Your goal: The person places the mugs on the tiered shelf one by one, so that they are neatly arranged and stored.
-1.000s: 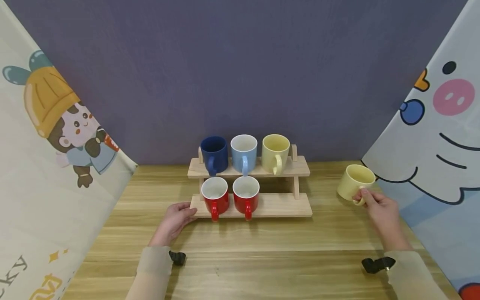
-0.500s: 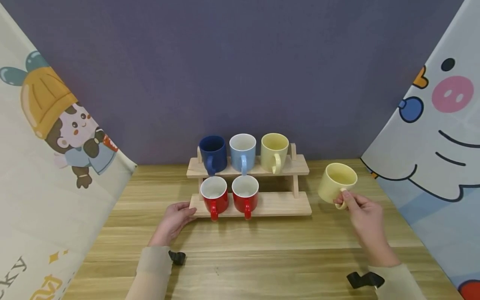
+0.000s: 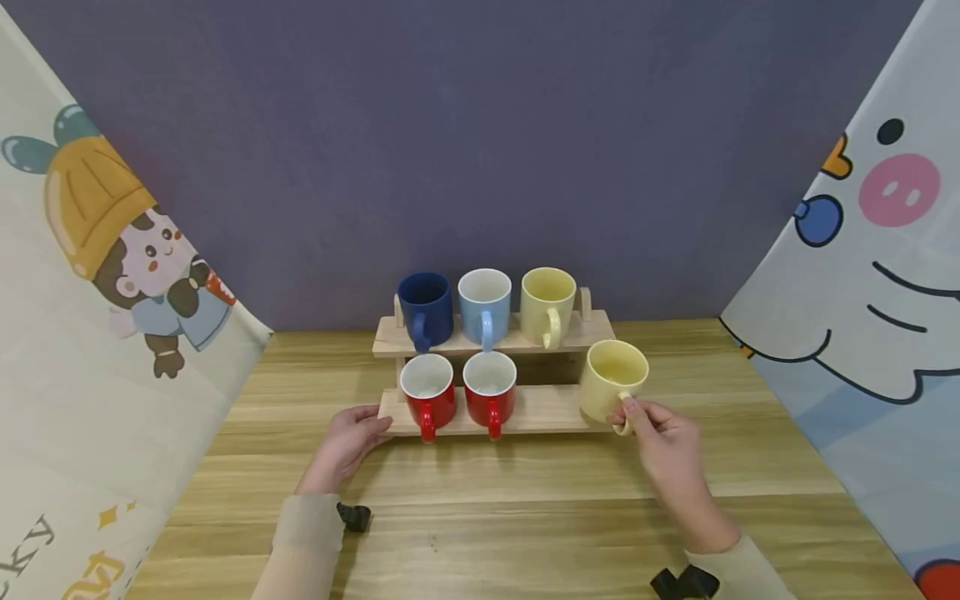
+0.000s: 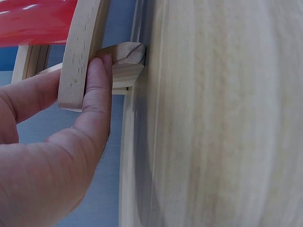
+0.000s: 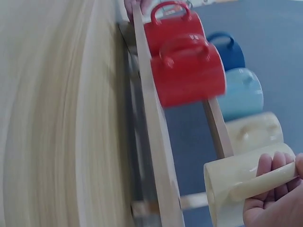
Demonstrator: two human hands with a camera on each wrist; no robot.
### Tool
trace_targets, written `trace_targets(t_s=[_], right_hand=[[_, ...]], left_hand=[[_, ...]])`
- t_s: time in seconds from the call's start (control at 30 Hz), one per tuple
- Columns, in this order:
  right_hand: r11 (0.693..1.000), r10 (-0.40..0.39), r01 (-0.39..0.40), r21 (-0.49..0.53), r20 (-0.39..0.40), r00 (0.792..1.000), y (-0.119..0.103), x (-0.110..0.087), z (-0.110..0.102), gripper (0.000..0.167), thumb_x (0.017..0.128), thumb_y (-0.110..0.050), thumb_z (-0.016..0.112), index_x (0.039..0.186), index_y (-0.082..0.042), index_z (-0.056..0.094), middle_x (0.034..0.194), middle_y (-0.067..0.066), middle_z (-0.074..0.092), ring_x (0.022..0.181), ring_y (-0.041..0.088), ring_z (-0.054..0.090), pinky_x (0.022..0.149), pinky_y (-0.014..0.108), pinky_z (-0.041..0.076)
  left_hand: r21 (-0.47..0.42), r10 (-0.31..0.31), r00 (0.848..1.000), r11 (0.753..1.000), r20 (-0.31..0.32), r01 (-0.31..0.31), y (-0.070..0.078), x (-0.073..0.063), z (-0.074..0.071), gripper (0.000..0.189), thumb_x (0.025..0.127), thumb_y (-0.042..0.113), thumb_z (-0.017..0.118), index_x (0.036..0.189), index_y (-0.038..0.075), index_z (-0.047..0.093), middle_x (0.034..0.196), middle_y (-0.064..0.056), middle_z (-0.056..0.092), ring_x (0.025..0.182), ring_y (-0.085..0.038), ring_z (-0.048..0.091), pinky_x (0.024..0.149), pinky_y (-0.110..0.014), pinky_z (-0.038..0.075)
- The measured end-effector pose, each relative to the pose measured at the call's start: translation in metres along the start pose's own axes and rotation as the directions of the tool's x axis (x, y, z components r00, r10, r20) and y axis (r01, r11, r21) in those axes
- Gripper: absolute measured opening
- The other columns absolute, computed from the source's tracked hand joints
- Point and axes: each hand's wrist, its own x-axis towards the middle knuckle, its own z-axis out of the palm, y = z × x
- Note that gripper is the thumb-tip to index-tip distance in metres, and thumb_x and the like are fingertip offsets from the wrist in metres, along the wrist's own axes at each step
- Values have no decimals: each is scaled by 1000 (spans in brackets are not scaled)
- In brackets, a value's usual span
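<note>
A two-tier wooden rack [image 3: 547,410] stands on the table. My left hand [image 3: 347,442] pinches the left end of its lower shelf between thumb and fingers, as the left wrist view shows. By its handle my right hand [image 3: 670,450] holds a yellow mug [image 3: 609,387], upright, at the right end of the lower shelf; whether its base touches the wood I cannot tell. Two red mugs [image 3: 430,400] sit on the left and middle of that shelf. On the upper tier are a dark blue mug [image 3: 427,308], a light blue mug [image 3: 480,312] and another yellow mug [image 3: 542,310].
The wood-grain table [image 3: 480,533] stretches in front of the rack. A dark grey-blue panel [image 3: 480,150] rises behind it. Printed cloths with cartoon figures hang at the left [image 3: 97,333] and right [image 3: 847,350].
My right hand has carried the yellow mug leftward from the table's right side to the right end of the lower shelf. The left hand has stayed at the rack's left end.
</note>
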Motion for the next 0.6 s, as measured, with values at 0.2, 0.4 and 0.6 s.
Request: trace_targets(t_s=[0.2,0.4,0.6], right_hand=[[1000,-7,6,24,39,999,2,-8,27,28,102,-12,65,89,10,73,82,17,72,77,18,71,71,24,58],[1000,-12,12,3,37,999,7,-16,52,26,101,-12,67,84,5,75,80,14,73,77,20,69,66,23,55],[999,-30,29,34,27,999,16,-19,70,24,101,-10,67,86,6,76,81,18,73,78,23,69,65,22,55]], left_hand=[[-1,3,1000,1000,-7,-3,-2,1,-1,46,101,-4,58,139,-24,40,134,-38,51,106,-25,63,86,-29,57],[-4,9,1000,1000,-12,-9,-2,2,-1,45,101,-4,58,138,-24,42,130,-35,54,101,-22,65,85,-29,58],[-1,8,1000,1000,-12,-8,-1,0,0,46,101,-5,58,138,-24,40,131,-36,54,101,-23,65,86,-30,58]])
